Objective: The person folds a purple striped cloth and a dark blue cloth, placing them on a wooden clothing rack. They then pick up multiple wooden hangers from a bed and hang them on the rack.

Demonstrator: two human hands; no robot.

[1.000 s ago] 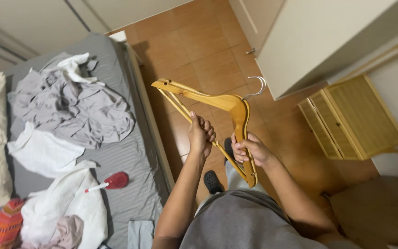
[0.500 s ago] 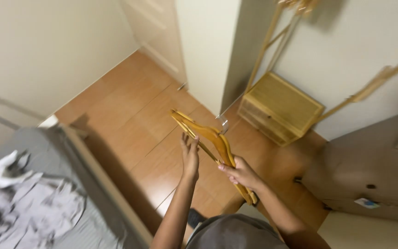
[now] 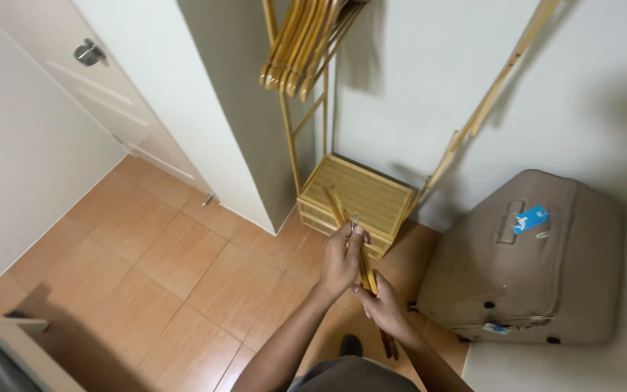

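Around the hands I see a slatted bamboo box (image 3: pixel 361 192) on the tiled floor (image 3: pixel 175 268), right against the wall, at the foot of a bamboo clothes rack (image 3: pixel 306 123). A bunch of wooden hangers (image 3: pixel 306 43) hangs from the rack's top rail, cut off by the top edge of frame. A beige suitcase (image 3: pixel 524 261) with a blue tag sits on the floor's right side, just beside the box. A white door (image 3: pixel 103 94) with a metal knob is at upper left; a white wardrobe panel (image 3: pixel 183 109) stands between door and rack. The corner of a bed (image 3: pixel 9 348) pokes in at bottom left.

The hanger in hand (image 3: pixel 346 232) is seen edge-on, so its shape is hard to read; its lower end hides behind my right wrist, over a dark shape on the floor I can't identify. It is held above the floor, in front of the box.

Left hand (image 3: pixel 341 263): fingers curled closed around the hanger's upper part near the metal hook. Right hand (image 3: pixel 382 308): fingers wrapped shut around the lower part. Both grips are firm.
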